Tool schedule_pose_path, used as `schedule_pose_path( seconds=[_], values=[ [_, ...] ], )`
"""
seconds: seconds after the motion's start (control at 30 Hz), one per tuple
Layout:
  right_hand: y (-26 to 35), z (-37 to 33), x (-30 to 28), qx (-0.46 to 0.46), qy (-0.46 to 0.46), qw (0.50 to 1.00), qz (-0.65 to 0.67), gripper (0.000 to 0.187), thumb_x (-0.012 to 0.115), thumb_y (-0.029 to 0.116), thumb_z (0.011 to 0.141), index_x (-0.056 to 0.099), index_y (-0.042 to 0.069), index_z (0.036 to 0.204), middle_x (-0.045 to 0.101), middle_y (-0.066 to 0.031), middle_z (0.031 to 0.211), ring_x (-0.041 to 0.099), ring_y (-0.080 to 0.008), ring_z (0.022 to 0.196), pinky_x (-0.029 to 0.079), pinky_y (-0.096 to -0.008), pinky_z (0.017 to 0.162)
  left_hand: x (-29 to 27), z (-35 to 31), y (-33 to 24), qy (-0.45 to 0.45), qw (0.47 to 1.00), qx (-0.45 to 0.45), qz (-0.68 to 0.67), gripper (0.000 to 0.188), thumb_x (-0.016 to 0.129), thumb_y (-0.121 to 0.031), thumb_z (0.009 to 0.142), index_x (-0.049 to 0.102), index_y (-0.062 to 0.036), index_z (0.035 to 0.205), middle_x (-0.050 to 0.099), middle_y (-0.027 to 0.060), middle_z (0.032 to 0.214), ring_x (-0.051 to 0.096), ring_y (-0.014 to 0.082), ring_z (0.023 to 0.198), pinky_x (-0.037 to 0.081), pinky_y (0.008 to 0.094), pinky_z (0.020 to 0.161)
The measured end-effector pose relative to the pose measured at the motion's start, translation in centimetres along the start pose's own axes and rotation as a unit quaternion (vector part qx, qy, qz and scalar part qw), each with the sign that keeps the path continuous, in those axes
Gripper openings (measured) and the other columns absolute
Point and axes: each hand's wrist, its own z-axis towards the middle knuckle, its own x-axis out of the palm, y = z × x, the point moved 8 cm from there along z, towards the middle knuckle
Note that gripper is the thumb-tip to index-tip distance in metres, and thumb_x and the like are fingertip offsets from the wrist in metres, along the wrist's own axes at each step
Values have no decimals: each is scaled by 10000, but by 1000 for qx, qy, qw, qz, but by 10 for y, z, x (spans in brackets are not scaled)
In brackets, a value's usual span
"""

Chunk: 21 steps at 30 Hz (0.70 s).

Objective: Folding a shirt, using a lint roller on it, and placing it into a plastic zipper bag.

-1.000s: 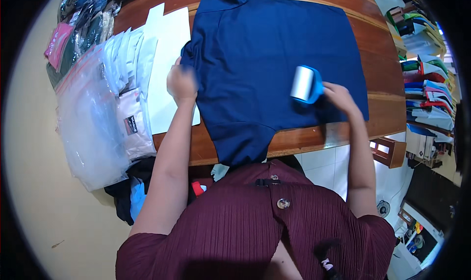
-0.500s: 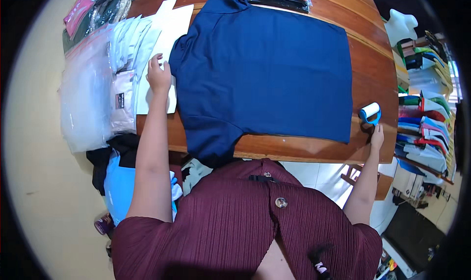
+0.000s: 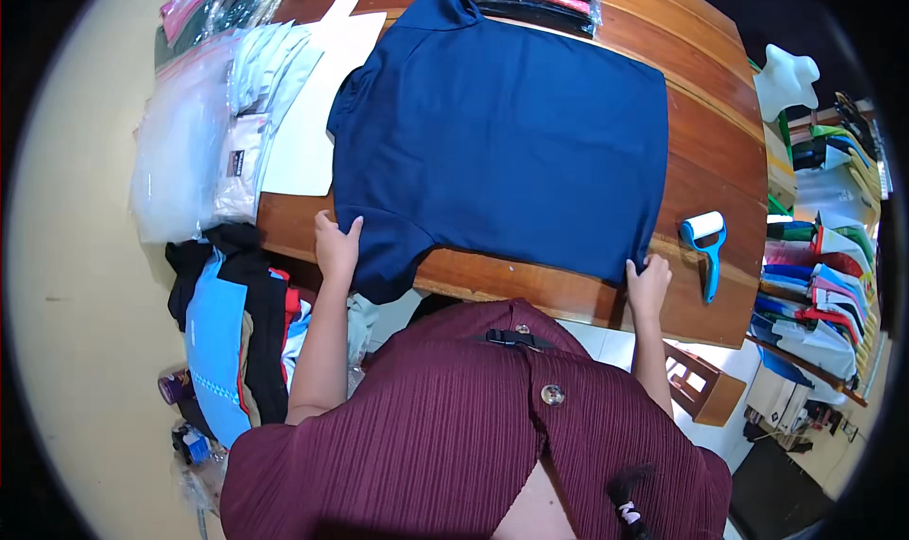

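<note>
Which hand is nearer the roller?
The right hand, at the near hem corner of the navy shirt; the left hand is farther from the roller, at a sleeve.

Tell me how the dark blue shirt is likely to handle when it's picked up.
The dark blue shirt would probably be floppy: its near sleeve droops past the edge of the table. It looks fairly light for its spread, as the body lies thin and flat. Lifted by one corner, it would likely sag and bunch, judging by the soft creases near the collar.

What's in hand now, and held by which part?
Right hand: shirt, pinched at its near hem corner. Left hand: at the sleeve; can't tell if it grips.
</note>
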Motion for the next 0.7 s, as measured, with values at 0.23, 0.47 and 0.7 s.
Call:
schedule_pose_path(
  seconds=[0.23, 0.47, 0.7],
  values=[
    [-41, 15, 38, 245, 216, 729, 602, 446, 717, 54, 832, 382, 127, 1117, 549, -75, 950, 595, -179, 814, 484, -284, 651, 14, 7, 24, 285, 936, -34, -205, 417, 653, -311, 906, 621, 21, 1158, 693, 146, 1104, 654, 270, 1014, 482, 370, 921],
    [-47, 12, -119, -5, 209, 773, 599, 1023, 715, 257, 659, 251, 17, 1540, 414, -120, 1481, 412, -254, 1363, 334, -398, 1136, -181, -7, -49, 175, 747, 94, -634, 451, 557, -222, 973, 509, 27, 1347, 607, 127, 1276, 583, 225, 1158, 389, 375, 1068],
    [18, 148, -252, -221, -90, 790, 565, 418, 542, 126, 962, 466, 10, 1357, 511, -182, 1349, 517, -245, 1279, 438, -339, 1055, -292, 122, -220, 11, 732, 422, -534, 436, 495, -311, 1025, 541, 0, 1327, 592, 131, 1319, 603, 251, 1153, 435, 375, 1055]
  ],
)
